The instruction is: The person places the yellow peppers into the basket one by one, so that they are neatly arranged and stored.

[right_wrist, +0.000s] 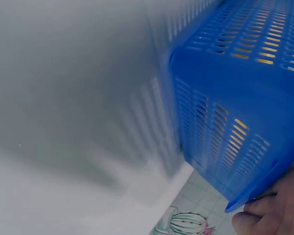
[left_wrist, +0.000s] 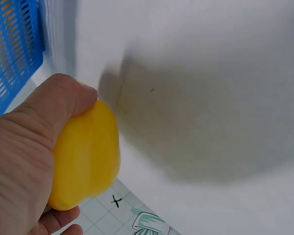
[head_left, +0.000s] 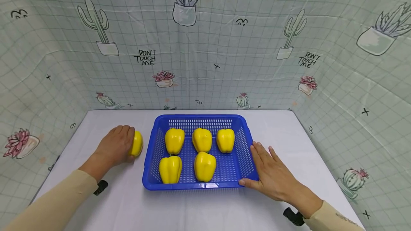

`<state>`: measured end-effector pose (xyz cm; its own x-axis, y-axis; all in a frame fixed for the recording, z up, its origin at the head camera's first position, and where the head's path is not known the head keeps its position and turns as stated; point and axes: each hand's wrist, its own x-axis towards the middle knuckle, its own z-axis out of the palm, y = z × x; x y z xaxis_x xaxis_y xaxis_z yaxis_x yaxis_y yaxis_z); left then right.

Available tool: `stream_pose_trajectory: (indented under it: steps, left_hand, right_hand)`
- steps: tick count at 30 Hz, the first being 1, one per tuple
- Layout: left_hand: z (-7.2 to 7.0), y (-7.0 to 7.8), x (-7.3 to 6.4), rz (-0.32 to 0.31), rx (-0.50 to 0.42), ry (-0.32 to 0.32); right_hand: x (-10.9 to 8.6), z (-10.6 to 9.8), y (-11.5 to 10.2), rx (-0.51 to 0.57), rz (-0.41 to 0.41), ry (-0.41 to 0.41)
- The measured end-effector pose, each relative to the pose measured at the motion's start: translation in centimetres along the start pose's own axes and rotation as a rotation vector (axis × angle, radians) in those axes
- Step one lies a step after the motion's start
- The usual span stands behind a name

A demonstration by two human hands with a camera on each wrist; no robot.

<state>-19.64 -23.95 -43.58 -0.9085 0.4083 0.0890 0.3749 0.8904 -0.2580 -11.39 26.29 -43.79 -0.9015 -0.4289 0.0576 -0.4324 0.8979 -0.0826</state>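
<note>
My left hand grips a yellow bell pepper to the left of a blue plastic basket. In the left wrist view the thumb lies over one end of that pepper, and fingertips show at its other end. Several more yellow bell peppers sit in the basket: three along the back, including the one at the back left, and two in front, such as the middle one. On the basket's right rim rests my right hand, fingers extended along the side and thumb at the front corner.
Under the basket is a white table. A grid-patterned cloth with printed cacti surrounds it at the back and both sides. Dark wrist straps show at the left wrist and the right wrist.
</note>
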Motion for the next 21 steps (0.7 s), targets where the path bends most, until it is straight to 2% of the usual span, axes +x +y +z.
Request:
stream_pose_trajectory:
  steps: [4, 7, 12, 14, 17, 21]
  left_hand:
    - [-0.5, -0.1, 0.1, -0.010, -0.010, 0.039]
    - [-1.3, -0.3, 0.2, 0.002, -0.023, 0.101]
    - [-3.7, 0.0, 0.7, 0.016, -0.078, 0.238]
    - [-4.9, 0.4, 1.0, 0.014, -0.099, 0.269]
    - [-6.9, 1.4, 1.4, 0.014, -0.117, 0.280]
    - [-9.2, 3.3, 2.0, 0.036, -0.142, 0.263]
  right_hand:
    - [-0.1, 0.0, 0.2, 0.013, -0.018, -0.001]
    - [-0.1, 0.1, 0.2, 0.016, -0.029, 0.008]
    - [0.0, 0.1, 0.3, 0.023, -0.028, 0.002]
    - [0.0, 0.1, 0.4, 0.028, -0.023, -0.011]
    - [0.0, 0.0, 0.4, 0.038, -0.019, -0.028]
    - [0.0, 0.0, 0.5, 0.047, -0.019, -0.036]
